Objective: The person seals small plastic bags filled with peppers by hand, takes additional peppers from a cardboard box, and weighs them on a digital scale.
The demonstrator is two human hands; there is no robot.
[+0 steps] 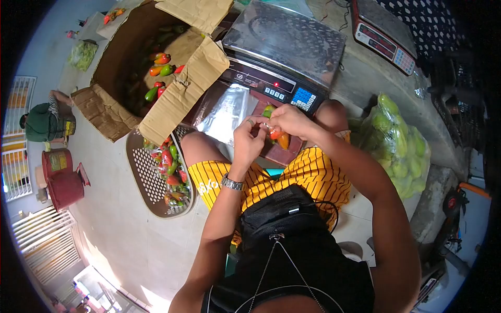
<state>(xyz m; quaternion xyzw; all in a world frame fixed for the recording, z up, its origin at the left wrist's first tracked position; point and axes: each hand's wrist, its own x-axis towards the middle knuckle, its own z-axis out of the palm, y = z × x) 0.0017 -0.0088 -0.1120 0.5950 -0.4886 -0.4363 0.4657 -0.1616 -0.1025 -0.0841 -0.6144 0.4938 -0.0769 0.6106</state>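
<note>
My left hand [249, 140] and my right hand [293, 122] meet above my lap, fingers pinched together. Between them is what looks like the gathered top of a small clear plastic bag of peppers [282, 140], red and orange, just below my right fingers. A green pepper [268, 110] shows beyond my fingertips; whether it is in the same bag I cannot tell. Under my hands is a dark red surface [272, 152]. Beside my left hand lies a stack of clear plastic bags [231, 108]. My fingers hide part of the bag.
A digital scale [284, 47] stands in front, and a second scale [383, 39] at right. An open cardboard box [116, 60] holds loose peppers. A basket [136, 172] holds bagged peppers. A large bag of green vegetables [399, 148] sits right. A person [44, 122] is far left.
</note>
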